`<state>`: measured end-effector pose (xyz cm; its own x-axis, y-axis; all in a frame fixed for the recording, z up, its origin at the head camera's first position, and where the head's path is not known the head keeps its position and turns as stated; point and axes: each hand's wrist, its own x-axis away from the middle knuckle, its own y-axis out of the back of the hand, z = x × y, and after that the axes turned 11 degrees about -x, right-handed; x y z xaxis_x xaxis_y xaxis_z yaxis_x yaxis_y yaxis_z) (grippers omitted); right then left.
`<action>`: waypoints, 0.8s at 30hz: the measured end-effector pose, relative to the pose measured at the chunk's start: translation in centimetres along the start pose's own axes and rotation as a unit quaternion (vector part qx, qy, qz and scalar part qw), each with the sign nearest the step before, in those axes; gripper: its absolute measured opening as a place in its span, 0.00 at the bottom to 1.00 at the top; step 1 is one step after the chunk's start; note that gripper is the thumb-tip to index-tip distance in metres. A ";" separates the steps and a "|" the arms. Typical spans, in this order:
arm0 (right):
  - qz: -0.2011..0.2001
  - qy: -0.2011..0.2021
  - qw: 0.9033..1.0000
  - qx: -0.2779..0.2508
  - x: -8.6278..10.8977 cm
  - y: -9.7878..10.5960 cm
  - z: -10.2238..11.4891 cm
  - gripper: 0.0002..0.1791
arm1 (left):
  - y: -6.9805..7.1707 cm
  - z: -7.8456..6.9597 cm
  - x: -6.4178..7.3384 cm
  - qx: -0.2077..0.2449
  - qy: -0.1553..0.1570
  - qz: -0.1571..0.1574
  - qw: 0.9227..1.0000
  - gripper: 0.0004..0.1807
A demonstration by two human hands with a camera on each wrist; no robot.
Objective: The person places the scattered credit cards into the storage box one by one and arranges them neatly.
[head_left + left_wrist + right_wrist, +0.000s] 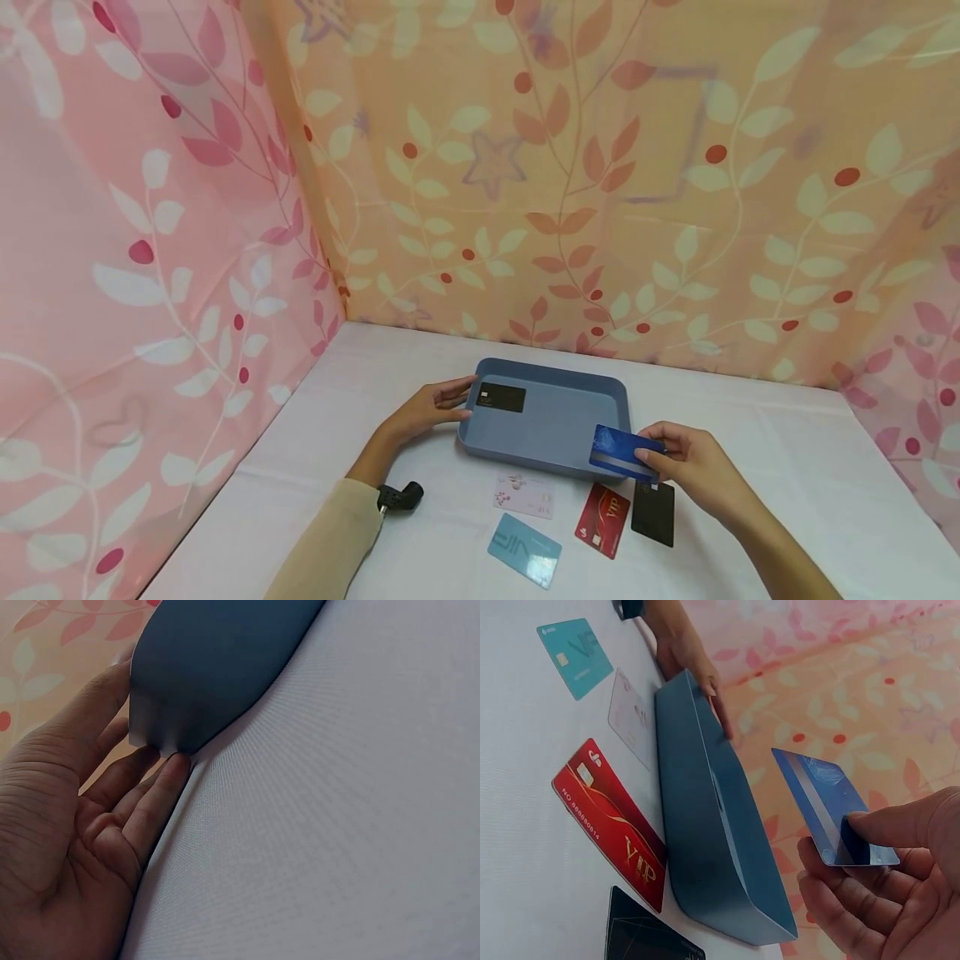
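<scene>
My right hand (693, 458) pinches a blue card (618, 448) with a pale stripe, thumb on its upper face. In the head view, the card overlaps the near right corner of a blue-grey tray (555, 425). My left hand (423, 410) touches the tray's left end with extended fingers; the left wrist view shows fingertips (176, 766) at the base of the end wall. A black VIP card (512, 398) lies inside the tray at the left. In the right wrist view, the blue card's stripe (806, 799) shows clearly.
On the white table (420, 550), before the tray, lie a pale pink card (525, 495), a light blue card (525, 550), a red VIP card (602, 521) and another black card (652, 515). Leaf-patterned cloth (495, 233) hangs behind and at the sides.
</scene>
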<state>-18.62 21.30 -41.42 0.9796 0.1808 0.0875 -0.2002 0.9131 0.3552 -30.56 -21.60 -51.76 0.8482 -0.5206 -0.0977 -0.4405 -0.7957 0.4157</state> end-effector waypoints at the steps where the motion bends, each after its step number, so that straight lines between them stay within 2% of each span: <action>1: -0.001 0.001 1.000 -0.003 -0.1 -0.1 0.0 0.17 | 0.0 0.0 0.0 -0.001 0.002 0.000 1.000 0.40; 10: 0.012 -0.009 0.997 -0.080 -1.1 -1.1 -0.3 0.20 | 0.1 -0.1 -0.2 -0.003 0.003 0.002 1.000 0.40; 16: 0.022 -0.013 0.995 -0.093 -1.5 -1.4 -0.2 0.23 | 0.0 0.1 -0.1 -0.001 -0.005 0.002 1.000 0.40; 24: 0.043 -0.013 0.993 -0.108 -2.0 -1.5 -0.3 0.26 | 0.0 0.0 -0.1 0.001 0.001 0.001 1.000 0.40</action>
<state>-20.25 19.62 -42.37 0.9579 0.2538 0.1342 -0.2717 0.9525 0.1380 -30.65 -21.61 -51.77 0.8477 -0.5220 -0.0942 -0.4434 -0.7948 0.4144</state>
